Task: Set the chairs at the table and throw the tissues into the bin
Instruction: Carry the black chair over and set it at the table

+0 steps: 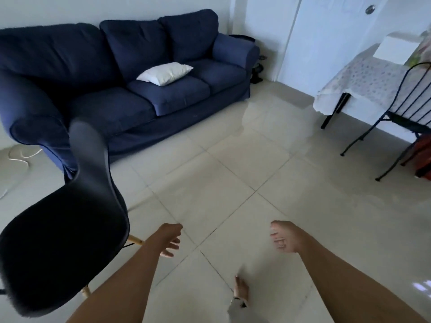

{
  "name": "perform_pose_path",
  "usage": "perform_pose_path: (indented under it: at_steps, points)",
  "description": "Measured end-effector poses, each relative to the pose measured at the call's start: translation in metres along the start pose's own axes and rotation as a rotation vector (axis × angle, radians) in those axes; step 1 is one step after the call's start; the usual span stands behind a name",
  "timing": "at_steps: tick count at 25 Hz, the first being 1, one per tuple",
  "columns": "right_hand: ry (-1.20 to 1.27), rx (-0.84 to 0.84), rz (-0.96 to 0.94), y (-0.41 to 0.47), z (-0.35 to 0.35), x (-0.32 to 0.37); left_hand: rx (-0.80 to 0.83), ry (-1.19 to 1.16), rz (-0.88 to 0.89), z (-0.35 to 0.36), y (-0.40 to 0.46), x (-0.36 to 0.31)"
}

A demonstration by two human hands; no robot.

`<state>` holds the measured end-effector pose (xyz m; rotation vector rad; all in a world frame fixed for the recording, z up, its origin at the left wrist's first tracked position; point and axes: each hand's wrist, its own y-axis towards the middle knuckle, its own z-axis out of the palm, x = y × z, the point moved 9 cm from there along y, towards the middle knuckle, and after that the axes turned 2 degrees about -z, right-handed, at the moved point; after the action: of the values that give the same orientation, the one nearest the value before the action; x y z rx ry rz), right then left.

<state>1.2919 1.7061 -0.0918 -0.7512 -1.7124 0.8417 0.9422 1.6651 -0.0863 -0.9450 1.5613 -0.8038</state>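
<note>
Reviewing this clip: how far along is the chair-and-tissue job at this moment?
Done: the metal wire-back chair already stands by the table. In hand: nothing; the left hand and right hand are both open and empty above the floor. Left: the black shell chair stands near the sofa, away from the table. No tissues or bin are in view, so that part cannot be judged.

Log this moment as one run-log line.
left hand: open, empty | right hand: open, empty | black chair: near sofa, away from table | metal chair: at table
</note>
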Motion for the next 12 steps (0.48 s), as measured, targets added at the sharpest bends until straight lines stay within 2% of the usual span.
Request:
perform_pose_path:
  at_steps: [3, 6, 12]
  points:
    - [-0.099, 0.061, 0.029, 0.044, -0.009, 0.087, -0.029, -0.134, -0.042, -0.001, 0.022, -0.044]
    - [-0.198, 0.077, -0.054, 0.086, -0.006, 0.184, -0.082, -0.226, -0.07, -0.008, 0.037, -0.077]
    - [-0.383, 0.204, -0.134, 0.145, 0.101, 0.323, -0.227, -0.437, -0.151, -0.061, 0.075, -0.11]
